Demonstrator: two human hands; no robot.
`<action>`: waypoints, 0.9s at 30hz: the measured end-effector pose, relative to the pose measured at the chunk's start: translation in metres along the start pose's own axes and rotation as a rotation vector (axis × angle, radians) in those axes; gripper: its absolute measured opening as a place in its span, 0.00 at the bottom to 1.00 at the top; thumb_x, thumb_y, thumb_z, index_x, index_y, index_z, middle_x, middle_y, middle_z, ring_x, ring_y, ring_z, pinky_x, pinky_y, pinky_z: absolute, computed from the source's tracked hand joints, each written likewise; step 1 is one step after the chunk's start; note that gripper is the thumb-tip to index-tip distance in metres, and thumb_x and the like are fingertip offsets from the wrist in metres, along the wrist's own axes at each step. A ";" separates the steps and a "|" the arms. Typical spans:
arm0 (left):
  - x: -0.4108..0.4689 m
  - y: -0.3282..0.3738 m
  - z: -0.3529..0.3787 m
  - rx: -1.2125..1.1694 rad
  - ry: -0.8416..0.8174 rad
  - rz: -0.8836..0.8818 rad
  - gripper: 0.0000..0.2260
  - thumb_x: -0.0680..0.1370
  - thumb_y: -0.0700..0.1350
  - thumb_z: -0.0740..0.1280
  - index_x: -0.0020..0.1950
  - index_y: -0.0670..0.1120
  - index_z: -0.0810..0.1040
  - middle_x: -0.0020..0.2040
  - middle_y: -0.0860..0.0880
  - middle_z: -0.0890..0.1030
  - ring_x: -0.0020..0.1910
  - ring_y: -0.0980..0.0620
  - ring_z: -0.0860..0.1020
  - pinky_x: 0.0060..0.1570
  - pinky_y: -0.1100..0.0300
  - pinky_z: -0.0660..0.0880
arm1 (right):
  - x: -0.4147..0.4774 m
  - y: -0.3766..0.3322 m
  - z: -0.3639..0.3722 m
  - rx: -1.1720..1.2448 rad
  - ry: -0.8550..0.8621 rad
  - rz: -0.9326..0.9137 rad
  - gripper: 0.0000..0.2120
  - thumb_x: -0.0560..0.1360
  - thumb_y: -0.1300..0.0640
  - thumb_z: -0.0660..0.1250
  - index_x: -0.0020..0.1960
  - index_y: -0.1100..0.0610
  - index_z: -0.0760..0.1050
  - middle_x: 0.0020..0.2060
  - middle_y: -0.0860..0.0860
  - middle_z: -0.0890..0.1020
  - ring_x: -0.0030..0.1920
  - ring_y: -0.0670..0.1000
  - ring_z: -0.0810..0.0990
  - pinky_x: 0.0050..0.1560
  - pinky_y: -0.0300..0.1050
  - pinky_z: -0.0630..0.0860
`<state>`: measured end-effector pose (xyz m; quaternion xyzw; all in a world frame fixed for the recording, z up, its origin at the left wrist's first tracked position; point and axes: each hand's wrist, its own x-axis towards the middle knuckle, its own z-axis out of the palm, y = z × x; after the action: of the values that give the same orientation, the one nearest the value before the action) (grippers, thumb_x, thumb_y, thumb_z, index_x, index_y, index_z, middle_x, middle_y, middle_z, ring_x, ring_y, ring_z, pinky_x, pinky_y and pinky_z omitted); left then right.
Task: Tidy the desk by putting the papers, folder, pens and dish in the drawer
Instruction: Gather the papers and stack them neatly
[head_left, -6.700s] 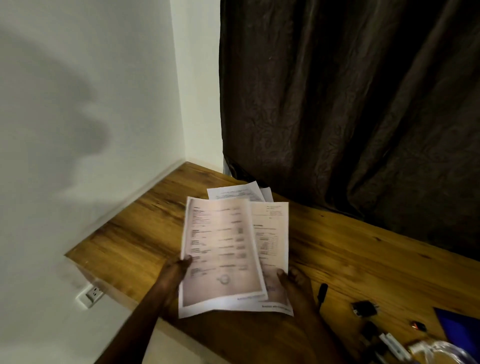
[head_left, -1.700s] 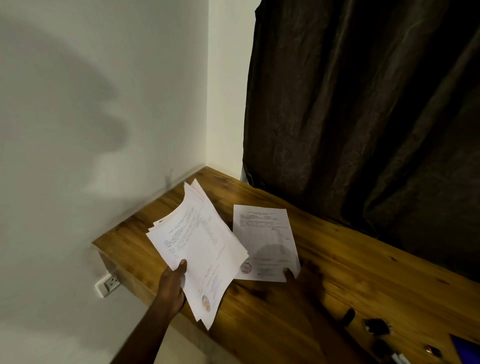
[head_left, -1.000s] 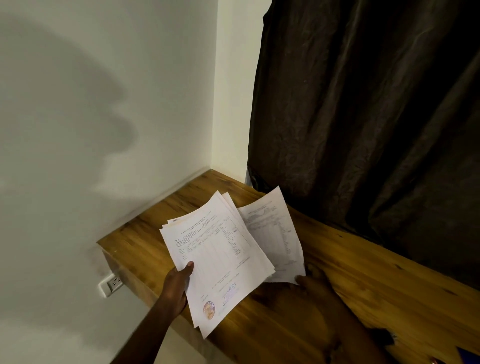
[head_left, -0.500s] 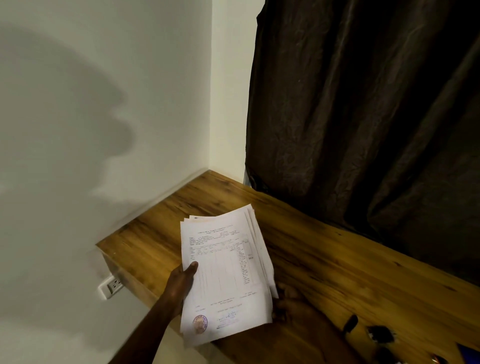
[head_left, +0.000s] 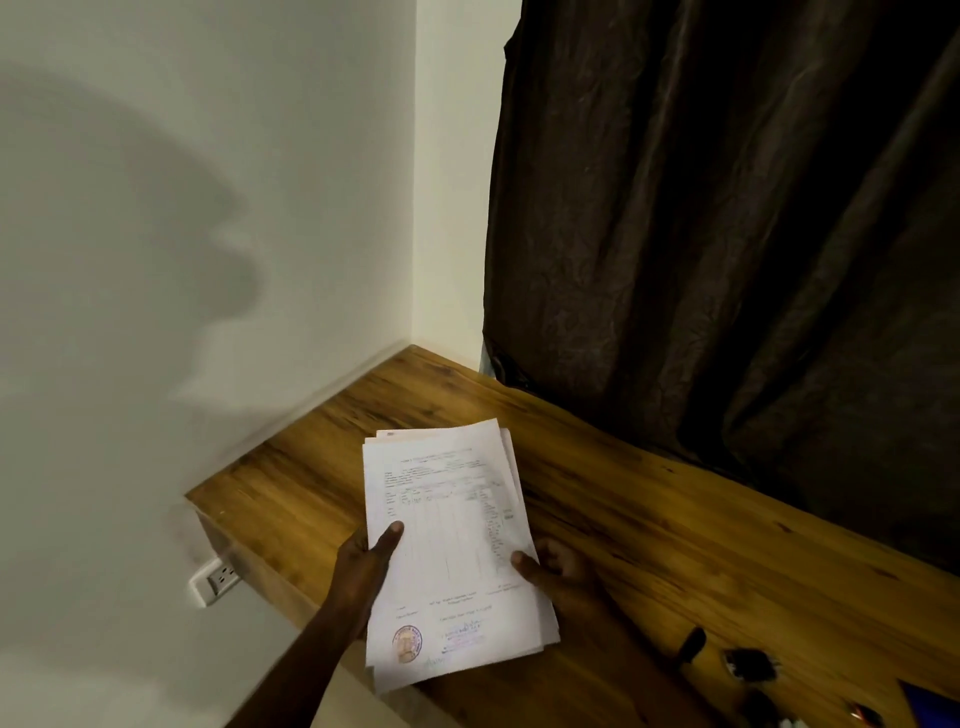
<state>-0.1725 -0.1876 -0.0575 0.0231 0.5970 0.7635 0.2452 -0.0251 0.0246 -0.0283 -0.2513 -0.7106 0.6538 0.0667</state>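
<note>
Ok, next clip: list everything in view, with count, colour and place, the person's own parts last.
papers: one stack, white with printed text and a round stamp, held over the desk's near left corner
desk: one, brown wood, set into the corner
curtain: one, dark brown, behind the desk
wall socket: one, white, on the wall below the desk's left end
pen: one, black, on the desk at lower right
small items: a few, dark, too blurred to name, lower right
blue object: one, cut off at the right edge
left hand: grip on the stack's left edge
right hand: grip on the stack's right edge
</note>
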 end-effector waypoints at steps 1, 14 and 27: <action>-0.002 0.002 0.003 0.002 -0.012 0.003 0.11 0.77 0.43 0.70 0.59 0.43 0.79 0.52 0.43 0.85 0.49 0.40 0.84 0.46 0.46 0.81 | 0.003 0.005 0.000 -0.048 0.012 -0.023 0.18 0.67 0.46 0.76 0.53 0.50 0.78 0.52 0.46 0.83 0.49 0.44 0.83 0.45 0.39 0.80; -0.010 0.003 0.006 -0.049 -0.204 -0.160 0.23 0.73 0.46 0.74 0.67 0.45 0.74 0.59 0.40 0.82 0.57 0.37 0.81 0.59 0.35 0.75 | 0.009 0.016 -0.008 -0.088 0.195 -0.069 0.06 0.75 0.52 0.69 0.51 0.49 0.79 0.50 0.48 0.84 0.48 0.47 0.84 0.46 0.43 0.82; -0.007 0.031 0.031 -0.013 -0.151 -0.081 0.20 0.72 0.51 0.71 0.60 0.41 0.80 0.54 0.39 0.84 0.51 0.40 0.84 0.54 0.42 0.79 | 0.002 -0.001 -0.036 0.106 0.213 -0.058 0.08 0.76 0.55 0.68 0.54 0.55 0.79 0.48 0.54 0.86 0.46 0.55 0.85 0.47 0.54 0.82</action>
<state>-0.1675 -0.1679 -0.0184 0.0547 0.5722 0.7529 0.3205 -0.0119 0.0573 -0.0231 -0.2947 -0.6709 0.6578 0.1739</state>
